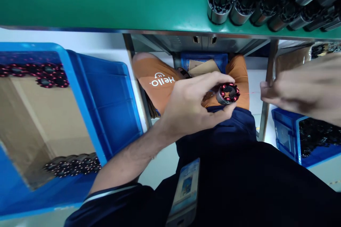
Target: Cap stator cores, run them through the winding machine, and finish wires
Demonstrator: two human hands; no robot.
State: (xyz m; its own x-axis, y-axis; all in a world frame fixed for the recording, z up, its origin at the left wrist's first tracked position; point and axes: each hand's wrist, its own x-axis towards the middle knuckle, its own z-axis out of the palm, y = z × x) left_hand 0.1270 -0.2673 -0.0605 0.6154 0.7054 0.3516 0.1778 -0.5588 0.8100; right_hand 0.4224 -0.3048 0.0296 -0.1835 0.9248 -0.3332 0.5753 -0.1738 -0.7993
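Head view: left hand (195, 101) pinches wound stator (223, 96), end facing camera; right hand (303, 90), rightward, blurred, apparently grips red wire (253, 92).

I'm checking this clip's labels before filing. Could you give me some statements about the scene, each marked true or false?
1. The left hand holds a ring-shaped part with red windings. True.
2. The right hand also grips that part. False: it is apart from it, off to the right.
3. The metal-sided cylinders stand on a blue surface. False: the bench top beneath them is green.
4. A phone shows against the dark shirt. True.
5. The orange clothing reads "Goodbye." False: it reads "Hello."
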